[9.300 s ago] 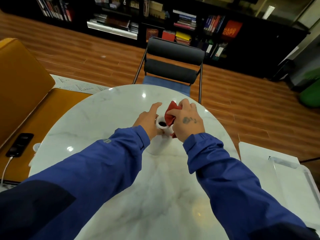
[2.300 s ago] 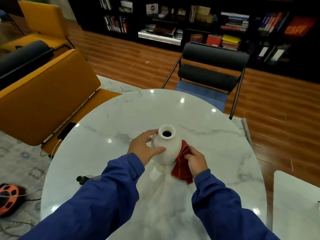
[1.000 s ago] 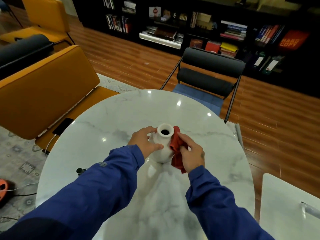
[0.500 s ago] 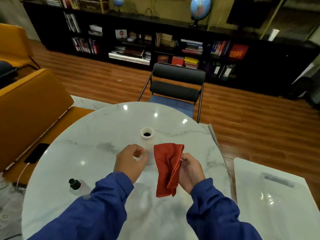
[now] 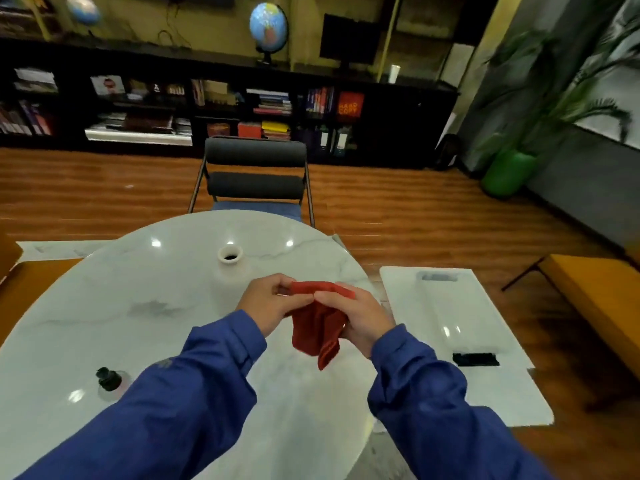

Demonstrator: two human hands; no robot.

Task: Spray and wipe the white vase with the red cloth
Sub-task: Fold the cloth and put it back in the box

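1. The white vase (image 5: 230, 268) stands upright on the marble table (image 5: 121, 306), towards the far side, nobody touching it.
2. The red cloth (image 5: 318, 323) is up in the air, nearer than the vase and a bit right.
3. The left hand (image 5: 273, 303) and right hand (image 5: 356, 317) both pinch its top edge, the rest dangling.
4. A small black-capped bottle (image 5: 108, 378) sits near left.

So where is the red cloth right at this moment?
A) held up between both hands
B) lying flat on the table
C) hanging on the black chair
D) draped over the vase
A: the red cloth is pinched by the left hand and the right hand above the table, apart from the white vase standing behind.
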